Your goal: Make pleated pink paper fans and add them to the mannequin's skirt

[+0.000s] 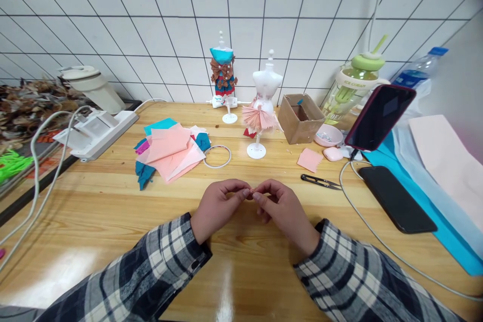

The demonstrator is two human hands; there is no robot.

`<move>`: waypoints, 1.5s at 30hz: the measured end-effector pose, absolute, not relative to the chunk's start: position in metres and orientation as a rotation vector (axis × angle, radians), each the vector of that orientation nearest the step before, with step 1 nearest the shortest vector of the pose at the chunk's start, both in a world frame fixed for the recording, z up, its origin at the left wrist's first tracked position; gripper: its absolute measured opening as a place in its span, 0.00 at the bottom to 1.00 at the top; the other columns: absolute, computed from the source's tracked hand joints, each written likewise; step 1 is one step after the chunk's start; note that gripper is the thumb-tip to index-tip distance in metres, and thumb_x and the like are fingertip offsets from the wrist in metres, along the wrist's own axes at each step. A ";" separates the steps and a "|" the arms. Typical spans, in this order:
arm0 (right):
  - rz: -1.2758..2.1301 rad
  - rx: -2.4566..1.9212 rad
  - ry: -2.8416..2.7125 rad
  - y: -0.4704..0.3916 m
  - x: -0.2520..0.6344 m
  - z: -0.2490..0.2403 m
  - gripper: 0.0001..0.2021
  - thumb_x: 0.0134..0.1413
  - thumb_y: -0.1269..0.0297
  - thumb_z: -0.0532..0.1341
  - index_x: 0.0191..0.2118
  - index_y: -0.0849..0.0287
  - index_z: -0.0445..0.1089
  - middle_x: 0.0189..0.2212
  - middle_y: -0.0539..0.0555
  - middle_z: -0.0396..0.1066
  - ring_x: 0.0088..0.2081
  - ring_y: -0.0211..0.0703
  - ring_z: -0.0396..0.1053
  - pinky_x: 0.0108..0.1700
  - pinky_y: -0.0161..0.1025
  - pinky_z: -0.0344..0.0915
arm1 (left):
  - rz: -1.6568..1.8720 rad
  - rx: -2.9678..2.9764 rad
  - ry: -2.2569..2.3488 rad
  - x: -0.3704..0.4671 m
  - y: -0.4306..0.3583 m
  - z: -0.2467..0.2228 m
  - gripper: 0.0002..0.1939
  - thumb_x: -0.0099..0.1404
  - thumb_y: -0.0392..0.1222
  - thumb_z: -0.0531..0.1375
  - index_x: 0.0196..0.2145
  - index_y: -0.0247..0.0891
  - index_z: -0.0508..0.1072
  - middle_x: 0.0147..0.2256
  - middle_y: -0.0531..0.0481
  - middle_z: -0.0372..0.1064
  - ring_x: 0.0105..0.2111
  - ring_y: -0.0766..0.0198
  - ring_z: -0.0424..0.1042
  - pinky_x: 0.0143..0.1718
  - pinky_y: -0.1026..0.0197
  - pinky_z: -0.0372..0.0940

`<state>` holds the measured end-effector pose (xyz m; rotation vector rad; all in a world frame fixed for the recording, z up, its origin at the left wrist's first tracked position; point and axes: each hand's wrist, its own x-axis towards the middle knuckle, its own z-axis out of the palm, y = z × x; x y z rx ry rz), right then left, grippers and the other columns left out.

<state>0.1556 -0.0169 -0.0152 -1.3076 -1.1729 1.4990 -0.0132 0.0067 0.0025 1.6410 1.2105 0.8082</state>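
My left hand (221, 206) and my right hand (283, 209) meet fingertip to fingertip above the middle of the wooden table (241, 266). Both are closed in a pinch on something small and pinkish, mostly hidden by the fingers. Behind them stands a white mini dress form (267, 83) wearing a pleated pink paper skirt (259, 117). A second form in a blue, brown and red outfit (223, 78) is further back. Pink paper sheets (171, 148) lie to the left over blue pieces. Black thread snips (320, 181) and a small pink paper piece (310, 159) are to the right.
A tape roll (218, 156) lies beside the papers. At the right are a cardboard box (301, 119), a pink dish (329, 135), a propped phone (381, 116), a flat black phone (398, 199) and a cable. A power strip (100, 136) sits left; a green-lidded bottle (352, 85) stands behind.
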 end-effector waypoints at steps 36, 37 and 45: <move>0.575 -1.394 -2.317 -0.028 0.169 -0.001 0.08 0.61 0.69 0.56 0.36 0.59 0.73 0.34 0.53 0.71 0.37 0.40 0.68 0.40 0.37 0.63 | 0.286 2.546 1.242 -0.012 0.000 0.004 0.09 0.63 0.38 0.55 0.31 0.37 0.75 0.29 0.47 0.73 0.32 0.58 0.69 0.35 0.56 0.59; 0.465 -1.399 -2.319 -0.031 0.167 -0.001 0.09 0.62 0.69 0.55 0.36 0.59 0.73 0.34 0.53 0.71 0.36 0.40 0.68 0.39 0.37 0.63 | 0.338 2.454 1.295 -0.012 0.000 0.004 0.08 0.62 0.37 0.56 0.30 0.37 0.74 0.28 0.48 0.73 0.31 0.58 0.69 0.34 0.57 0.59; -0.030 -1.196 -2.233 -0.043 0.165 0.005 0.07 0.61 0.70 0.57 0.40 0.57 0.72 0.33 0.53 0.73 0.34 0.40 0.68 0.37 0.38 0.64 | 0.709 1.334 0.989 -0.012 0.003 0.003 0.12 0.61 0.46 0.59 0.28 0.34 0.70 0.22 0.54 0.63 0.23 0.69 0.61 0.27 0.65 0.57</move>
